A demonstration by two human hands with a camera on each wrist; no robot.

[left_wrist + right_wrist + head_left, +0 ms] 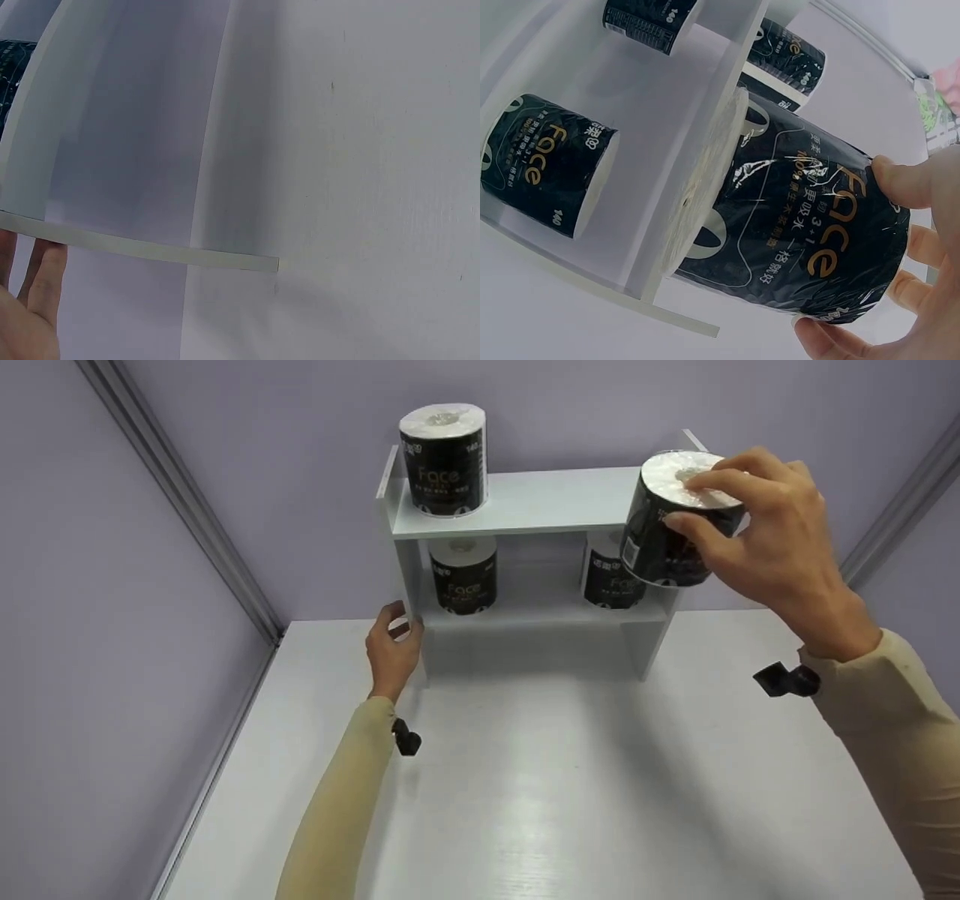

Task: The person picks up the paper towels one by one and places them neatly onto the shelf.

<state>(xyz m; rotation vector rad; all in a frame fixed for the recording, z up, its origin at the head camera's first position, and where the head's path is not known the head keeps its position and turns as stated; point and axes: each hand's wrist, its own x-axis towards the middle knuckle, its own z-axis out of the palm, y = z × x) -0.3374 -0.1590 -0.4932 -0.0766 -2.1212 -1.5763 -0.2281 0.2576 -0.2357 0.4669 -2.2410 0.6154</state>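
My right hand grips a toilet paper roll in glossy black "Face" wrap, its thumb on the side and fingers over the white top end. The roll is tilted, at the right end of the white shelf's upper board; whether its base touches the board I cannot tell. In the right wrist view the fingers hold the roll near one end. My left hand touches the outside of the shelf's left side panel, fingers loosely bent.
One roll stands upright at the upper board's left end. On the lower board are a left roll and a right roll, partly hidden by the held one. The shelf stands on a white table against a pale wall.
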